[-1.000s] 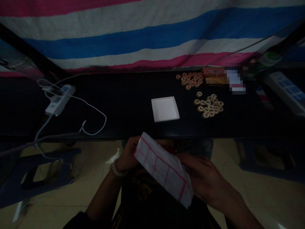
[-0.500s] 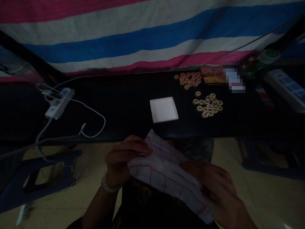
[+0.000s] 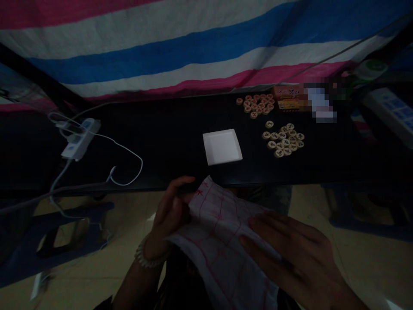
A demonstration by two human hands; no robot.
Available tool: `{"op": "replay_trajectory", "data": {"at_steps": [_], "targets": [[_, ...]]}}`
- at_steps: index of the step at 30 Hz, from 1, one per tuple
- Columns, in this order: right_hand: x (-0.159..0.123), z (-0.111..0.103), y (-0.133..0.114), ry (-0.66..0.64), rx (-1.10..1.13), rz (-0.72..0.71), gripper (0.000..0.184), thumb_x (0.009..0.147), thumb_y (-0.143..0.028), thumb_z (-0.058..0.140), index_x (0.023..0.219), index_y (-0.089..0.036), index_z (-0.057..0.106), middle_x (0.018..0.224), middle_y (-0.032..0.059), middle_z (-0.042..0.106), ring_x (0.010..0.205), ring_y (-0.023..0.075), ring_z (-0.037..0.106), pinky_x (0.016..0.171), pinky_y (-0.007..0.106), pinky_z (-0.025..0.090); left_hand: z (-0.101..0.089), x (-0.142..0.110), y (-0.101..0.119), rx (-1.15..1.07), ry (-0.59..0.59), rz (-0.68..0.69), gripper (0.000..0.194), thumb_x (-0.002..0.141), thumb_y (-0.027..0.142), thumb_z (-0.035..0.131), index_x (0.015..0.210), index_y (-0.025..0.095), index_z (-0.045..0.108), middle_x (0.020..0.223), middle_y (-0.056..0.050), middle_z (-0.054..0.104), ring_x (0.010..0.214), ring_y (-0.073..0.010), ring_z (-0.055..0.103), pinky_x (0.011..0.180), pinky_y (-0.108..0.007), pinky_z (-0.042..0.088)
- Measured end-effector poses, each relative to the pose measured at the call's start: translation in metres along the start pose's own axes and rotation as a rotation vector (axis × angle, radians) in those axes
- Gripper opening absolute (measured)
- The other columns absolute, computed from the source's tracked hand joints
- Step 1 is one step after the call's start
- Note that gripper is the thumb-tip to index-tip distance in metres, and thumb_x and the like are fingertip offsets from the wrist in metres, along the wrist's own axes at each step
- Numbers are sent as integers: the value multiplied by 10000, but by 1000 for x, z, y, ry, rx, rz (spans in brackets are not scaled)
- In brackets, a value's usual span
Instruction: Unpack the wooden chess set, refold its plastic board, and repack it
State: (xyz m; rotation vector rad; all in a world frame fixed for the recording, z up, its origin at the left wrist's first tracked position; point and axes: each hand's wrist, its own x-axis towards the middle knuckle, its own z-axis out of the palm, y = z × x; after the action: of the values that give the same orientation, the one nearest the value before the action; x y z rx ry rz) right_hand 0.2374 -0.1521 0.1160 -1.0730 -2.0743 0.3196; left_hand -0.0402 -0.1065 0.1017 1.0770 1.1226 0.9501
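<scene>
A thin, creased Chinese chess board sheet [image 3: 222, 241], white with red lines, is spread between my hands above my lap. At its upper left edge my left hand [image 3: 169, 215] has the index finger stretched away and the thumb raised; its other fingers are partly hidden behind the sheet. My right hand [image 3: 290, 249] lies across the sheet's right side, gripping it with thumb and fingers reaching over the surface. Beyond them, on the black table [image 3: 161, 142], sits a shallow white box tray [image 3: 222, 147]. Chess pieces with dark characters [image 3: 285, 141] and red-marked pieces [image 3: 260, 105] are grouped to the right.
A printed red and yellow box [image 3: 288, 100] stands behind the pieces, beside a blurred-out area. Power strips lie at left [image 3: 80, 140] and right [image 3: 395, 112], with a white cable [image 3: 137, 150] looping over the table. Blue stools [image 3: 77, 232] stand below; a striped sheet [image 3: 193, 47] hangs behind.
The chess board sheet has been unfolded wider, showing more of its grid. My left fingers have loosened and spread; my right hand has shifted over the sheet's upper surface.
</scene>
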Motion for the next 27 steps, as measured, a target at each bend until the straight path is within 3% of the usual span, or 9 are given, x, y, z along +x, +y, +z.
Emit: {"op": "replay_trajectory", "data": {"at_steps": [3, 6, 9, 12, 15, 17, 20, 23, 27], "targets": [[1, 1, 2, -37, -22, -38, 322, 948, -259, 756, 1219, -432, 770, 1122, -32, 837, 1001, 241, 813, 838, 375, 709, -5, 1, 0, -20, -134, 50, 624, 997, 762, 491, 1407, 301, 585, 1044, -86, 784, 759, -237, 761, 642, -330, 621], [2, -2, 7, -50, 4, -11, 262, 934, -304, 771, 1151, -450, 780, 1092, -44, 840, 992, 245, 809, 830, 399, 706, -7, 8, 6, 34, -265, 205, 448, 920, 588, 759, 1244, 279, 738, 1093, -92, 794, 914, -256, 782, 727, -315, 641], [1, 2, 17, -20, 82, 90, 270, 883, -288, 815, 1104, -441, 785, 1056, -38, 835, 954, 260, 796, 791, 424, 696, -5, 14, 15, 118, -381, 223, 295, 909, 452, 814, 1111, 237, 807, 983, -90, 819, 894, -249, 792, 780, -325, 653], [-1, 21, 25, 309, 114, 259, 321, 860, -268, 824, 1141, -414, 778, 1133, 0, 784, 990, 264, 750, 795, 419, 652, -1, 16, 20, 134, -390, 190, 259, 904, 362, 828, 1129, 235, 812, 1015, -89, 831, 932, -254, 803, 828, -343, 667], [-5, 46, 23, 667, 249, 520, 531, 851, -341, 829, 1352, -424, 671, 1165, 24, 699, 989, 235, 697, 806, 378, 602, 2, 15, 20, 163, -332, 184, 272, 885, 248, 843, 1154, 240, 808, 1062, -79, 835, 955, -243, 810, 847, -336, 675], [-10, 57, 19, 603, 459, 730, 651, 893, -391, 785, 1495, -426, 540, 1119, 26, 698, 940, 221, 699, 779, 359, 598, 2, 15, 19, 206, -279, 191, 299, 863, 194, 857, 1153, 245, 807, 1071, -64, 837, 962, -230, 812, 870, -325, 672], [-19, 61, 16, 327, 696, 964, 616, 994, -458, 653, 1571, -403, 445, 1276, 60, 715, 1056, 253, 729, 796, 383, 625, 1, 15, 18, 276, -228, 194, 318, 827, 178, 885, 1129, 244, 811, 1046, -48, 840, 942, -218, 812, 860, -308, 668], [-23, 58, 17, 253, 863, 922, 650, 1032, -618, 502, 1625, -395, 358, 1445, 81, 667, 1147, 296, 735, 794, 435, 652, -2, 16, 17, 318, -223, 177, 321, 833, 194, 880, 1141, 244, 807, 1027, -49, 840, 890, -213, 812, 795, -293, 671], [-10, 51, 15, 124, 946, 781, 686, 1007, -625, 566, 1624, -394, 373, 1193, 79, 793, 884, 272, 791, 648, 401, 659, -4, 16, 19, 366, -220, 194, 339, 827, 182, 877, 1147, 265, 804, 1031, -37, 841, 882, -200, 815, 775, -256, 666]]}}
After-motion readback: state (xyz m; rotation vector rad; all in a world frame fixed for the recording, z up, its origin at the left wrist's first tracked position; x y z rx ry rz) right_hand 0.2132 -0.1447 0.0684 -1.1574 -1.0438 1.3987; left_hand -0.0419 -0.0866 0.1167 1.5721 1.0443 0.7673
